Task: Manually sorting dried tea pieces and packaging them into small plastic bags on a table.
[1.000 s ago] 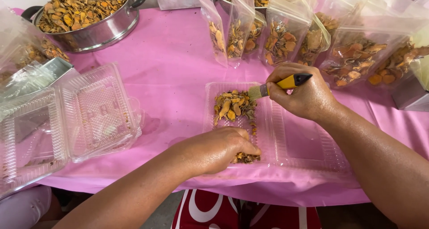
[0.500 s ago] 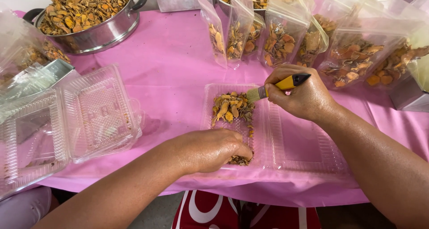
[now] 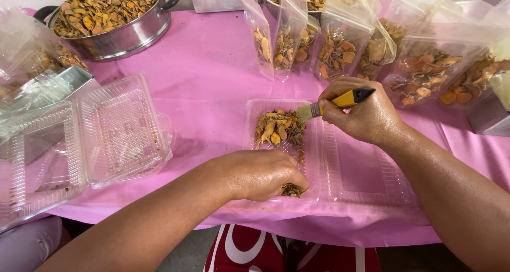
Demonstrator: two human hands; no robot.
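The left arm comes in from the lower left, forearm bare and angled up toward the middle of the view, wrist nearly straight. The left hand (image 3: 260,173) lies palm down, knuckles up, fingers curled under and bunched at the tips — whether they pinch anything is hard to tell, since the hand's own back hides them. The right arm enters from the lower right, its forearm rising toward the centre, wrist bent slightly inward. The right hand (image 3: 366,117) is closed in a loose fist, thumb pressed along the side, back of the hand facing up — both forearms are uncovered.
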